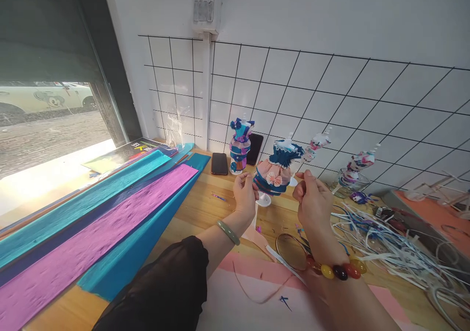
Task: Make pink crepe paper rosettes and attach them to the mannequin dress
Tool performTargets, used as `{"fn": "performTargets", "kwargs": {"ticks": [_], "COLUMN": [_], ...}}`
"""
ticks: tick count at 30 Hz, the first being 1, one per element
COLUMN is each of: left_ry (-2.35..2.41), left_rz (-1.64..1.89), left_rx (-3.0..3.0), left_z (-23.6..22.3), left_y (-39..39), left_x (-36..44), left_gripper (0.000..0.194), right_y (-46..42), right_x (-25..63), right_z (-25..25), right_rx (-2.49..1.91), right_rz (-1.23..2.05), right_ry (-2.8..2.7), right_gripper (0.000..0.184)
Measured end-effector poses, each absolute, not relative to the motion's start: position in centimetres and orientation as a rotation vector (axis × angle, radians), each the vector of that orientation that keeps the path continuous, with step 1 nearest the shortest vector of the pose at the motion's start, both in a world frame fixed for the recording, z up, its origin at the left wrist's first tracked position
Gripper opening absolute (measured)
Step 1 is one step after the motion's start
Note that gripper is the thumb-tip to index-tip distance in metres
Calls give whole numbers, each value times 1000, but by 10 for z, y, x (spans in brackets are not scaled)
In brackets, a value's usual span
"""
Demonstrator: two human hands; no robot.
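A small paper dress (279,168) stands in front of me on a doll form with a white round base (263,200). It has a dark teal ruffled top, a pale pink skirt with a pink fan-shaped bow, and a blue-striped hem. My left hand (245,194) is closed at the left edge of the skirt, its fingertips partly hidden there. On the other side, my right hand (314,199) is closed with curled fingers, just right of the dress. Whatever lies between its thumb and fingers, if anything, is too small to make out.
Behind stand a blue-purple dressed form (240,147), two phones (219,164) and patterned forms (316,146). Long purple (110,235) and blue crepe paper strips lie left. Right is a heap of white strips (385,243). A tape roll (292,251) lies near my right wrist.
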State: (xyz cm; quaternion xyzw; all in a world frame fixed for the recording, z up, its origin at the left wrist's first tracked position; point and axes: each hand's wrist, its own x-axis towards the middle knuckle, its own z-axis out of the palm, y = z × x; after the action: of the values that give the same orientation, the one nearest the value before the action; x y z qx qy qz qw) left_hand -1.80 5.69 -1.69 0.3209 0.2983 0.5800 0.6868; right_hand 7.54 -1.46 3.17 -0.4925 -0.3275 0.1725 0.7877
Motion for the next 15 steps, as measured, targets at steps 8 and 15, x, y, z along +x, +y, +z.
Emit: {"fn": "performTargets", "kwargs": {"ticks": [8, 15], "left_ry": [726, 795], "left_rz": [1311, 1310], "left_rx": [665, 624], "left_z": [-32, -42], "left_y": [72, 84], "left_x": [-20, -20], "left_gripper": [20, 23], "right_y": [-29, -84], "right_x": [58, 16], "right_z": [57, 95], "right_rx": [-1052, -1211], "right_rz": [290, 13], "right_ry": [-764, -940], "right_gripper": [31, 37]}}
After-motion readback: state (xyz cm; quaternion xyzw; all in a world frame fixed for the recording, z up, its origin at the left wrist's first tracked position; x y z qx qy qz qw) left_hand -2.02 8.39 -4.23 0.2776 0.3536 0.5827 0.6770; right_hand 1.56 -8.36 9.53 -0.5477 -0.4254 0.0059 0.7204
